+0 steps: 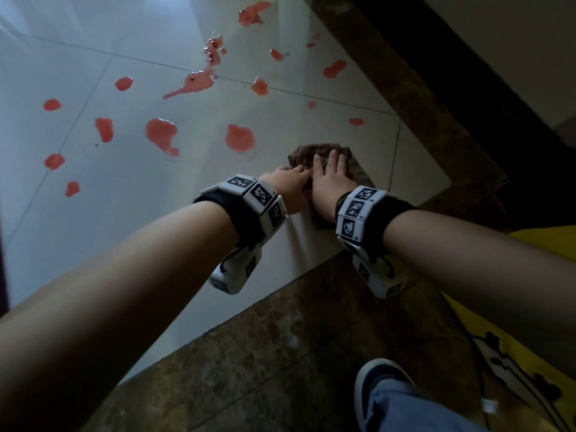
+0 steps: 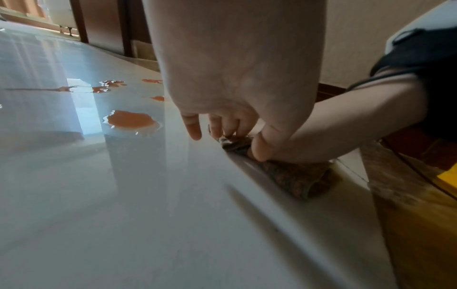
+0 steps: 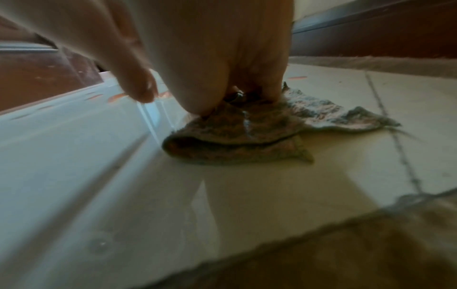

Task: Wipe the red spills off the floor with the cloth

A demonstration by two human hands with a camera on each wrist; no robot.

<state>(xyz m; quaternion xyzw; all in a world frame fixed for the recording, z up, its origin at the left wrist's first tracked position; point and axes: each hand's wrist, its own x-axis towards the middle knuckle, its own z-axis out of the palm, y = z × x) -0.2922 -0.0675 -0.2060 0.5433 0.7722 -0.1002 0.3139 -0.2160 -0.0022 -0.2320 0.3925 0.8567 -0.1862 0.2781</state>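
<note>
- The cloth (image 1: 338,157), soft, limp and folded, lies on the glossy floor (image 1: 131,213) at 4 o'clock from the nearest red spill (image 1: 239,137).
- The right hand (image 1: 328,179) presses flat on it, fingers straight.
- The left hand (image 1: 288,185) pinches its near edge.
- It likely bunches; palm pressure suits better than an edge grip.

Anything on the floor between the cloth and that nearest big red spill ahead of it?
Only bare glossy tile: in the head view the cloth and the nearest spill are apart, with nothing between them.

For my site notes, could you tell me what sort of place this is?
Probably a home's indoor floor: glossy white tiles, a brown stone border beneath a cream wall, and a wooden doorway beyond.
</note>
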